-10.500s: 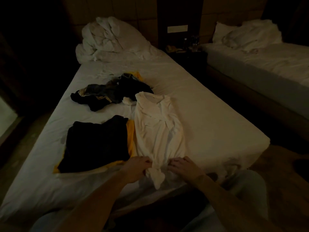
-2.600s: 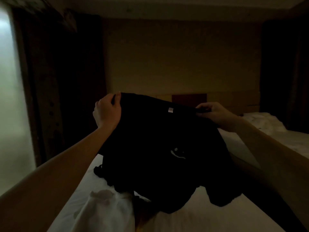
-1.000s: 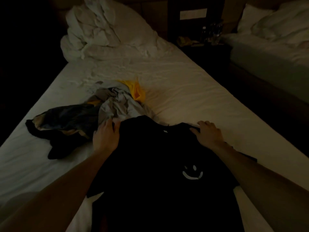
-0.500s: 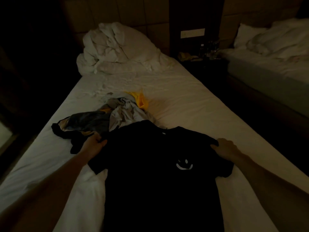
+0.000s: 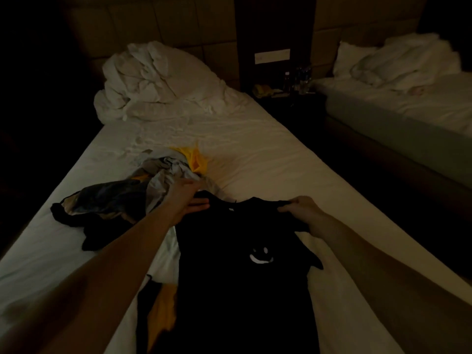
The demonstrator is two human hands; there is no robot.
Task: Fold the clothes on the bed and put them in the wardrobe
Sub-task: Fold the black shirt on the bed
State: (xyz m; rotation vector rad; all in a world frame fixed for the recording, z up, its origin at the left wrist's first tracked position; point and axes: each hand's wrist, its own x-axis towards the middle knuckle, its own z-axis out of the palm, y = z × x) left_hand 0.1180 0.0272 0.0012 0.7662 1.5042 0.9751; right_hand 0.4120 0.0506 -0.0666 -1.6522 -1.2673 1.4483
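Black cotton T-shirt (image 5: 245, 290) with a small white smiley print on the chest lies face up on the white-sheeted bed (image 5: 268, 159), collar toward the headboard and hem toward me; I see it spread flat, with its lower part running out of frame at the bottom edge. My left hand (image 5: 187, 198) rests at the shirt's left shoulder, fingers extended and flat, thumb against the black fabric; its grip is released, pressing rather than pinching. My right hand (image 5: 300, 208) sits at the right shoulder seam; its grip is clenched on a fold of the black fabric, fingertips curled down over the edge. Both forearms reach in from the lower corners of the frame.

Just beyond the left hand lies a crumpled heap of unfolded clothes (image 5: 132, 190): dark patterned fabric, pale grey cloth and a yellow piece at the far end; the heap touches the T-shirt's collar area. Left of the T-shirt's lower body, a dark garment with yellow trim (image 5: 161, 310) lies partly under it. A bunched white duvet (image 5: 158, 83) sits at the head of the bed; a second bed with white bedding (image 5: 408, 98) stands to the right, well apart. Lighting is dim; finer detail cannot be told.
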